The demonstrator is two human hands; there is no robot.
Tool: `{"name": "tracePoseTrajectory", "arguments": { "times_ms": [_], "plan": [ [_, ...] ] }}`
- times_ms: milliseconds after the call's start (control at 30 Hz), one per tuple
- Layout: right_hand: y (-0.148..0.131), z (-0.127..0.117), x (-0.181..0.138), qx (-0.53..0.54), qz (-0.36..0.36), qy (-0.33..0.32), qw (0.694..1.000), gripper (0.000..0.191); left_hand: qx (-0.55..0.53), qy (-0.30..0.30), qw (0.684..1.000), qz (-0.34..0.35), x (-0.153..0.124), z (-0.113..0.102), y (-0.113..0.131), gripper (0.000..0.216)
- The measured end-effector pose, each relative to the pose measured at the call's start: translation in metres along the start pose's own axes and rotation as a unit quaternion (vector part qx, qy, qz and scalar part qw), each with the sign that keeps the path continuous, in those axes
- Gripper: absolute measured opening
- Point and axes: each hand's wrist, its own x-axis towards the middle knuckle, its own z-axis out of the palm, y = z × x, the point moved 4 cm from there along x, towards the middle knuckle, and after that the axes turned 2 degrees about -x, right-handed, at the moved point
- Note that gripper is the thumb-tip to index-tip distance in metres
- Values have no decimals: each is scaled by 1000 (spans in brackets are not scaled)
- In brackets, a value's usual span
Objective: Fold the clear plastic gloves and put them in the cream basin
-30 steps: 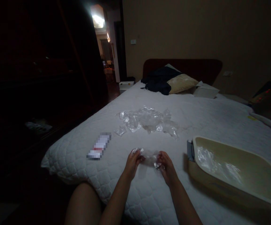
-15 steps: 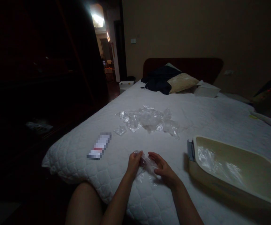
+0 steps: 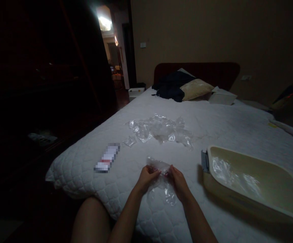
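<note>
My left hand (image 3: 147, 178) and my right hand (image 3: 178, 180) are both pinched on a small clear plastic bag (image 3: 161, 175) just above the white quilted bed (image 3: 212, 125) near its front edge. The bag hangs crumpled between the two hands, its lower part trailing down onto the quilt. Further back on the bed lies a loose pile of clear plastic bags (image 3: 161, 130), apart from both hands.
A beige plastic tray (image 3: 252, 195) with clear plastic inside sits right of my right hand. A small flat packet (image 3: 107, 161) lies to the left. Pillows, dark clothing (image 3: 170, 87) and a white box (image 3: 221, 98) rest by the headboard. My knee (image 3: 90, 219) is below the bed edge.
Both hands have kept hold of the clear bag and shifted their grip on it. It now hangs lower between them, more spread out than a second ago.
</note>
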Motion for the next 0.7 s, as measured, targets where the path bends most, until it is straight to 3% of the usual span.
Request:
{"name": "tracePoseTrajectory", "arguments": {
  "times_ms": [267, 367, 500, 600, 700],
  "plan": [
    [3, -5, 1, 27, 34, 47, 998, 37, -78, 23, 996, -22, 6, -7, 0, 27],
    [-3, -4, -2, 23, 3, 43, 999, 44, -106, 33, 993, -41, 6, -8, -4, 27],
    [-9, -3, -3, -26, -50, -16, 998, 57, -155, 34, 987, -32, 3, -6, 1, 31],
    [-6, -3, -3, -48, -54, -92, 993, 75, -143, 27, 989, -27, 1, -3, 9, 34],
    [-3, -3, -5, -85, -58, -132, 986, 81, -129, 27, 991, -37, -1, -1, 12, 37]
  ]
}}
